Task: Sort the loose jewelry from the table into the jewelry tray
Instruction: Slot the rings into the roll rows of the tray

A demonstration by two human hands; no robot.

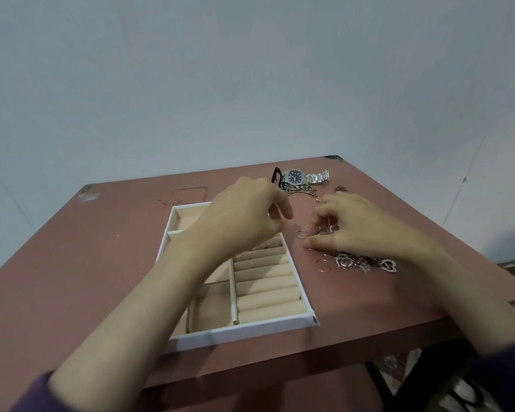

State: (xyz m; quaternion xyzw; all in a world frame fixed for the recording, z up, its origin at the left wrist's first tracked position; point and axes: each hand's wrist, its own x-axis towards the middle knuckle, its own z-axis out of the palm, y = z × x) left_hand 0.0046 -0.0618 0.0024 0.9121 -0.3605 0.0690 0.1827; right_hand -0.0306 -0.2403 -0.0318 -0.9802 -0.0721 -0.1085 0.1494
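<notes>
Now the table carries the white jewelry tray in the middle, and the loose jewelry lies just beside its right wall. The left hand hovers above the ring rolls with fingers curled (if they hold something, I cannot tell). The right hand, near the heart pendants, pinches narrowly at the thin rings. These rings look light and tangled, so a hasty lift could drag neighbours along or drop one.
</notes>
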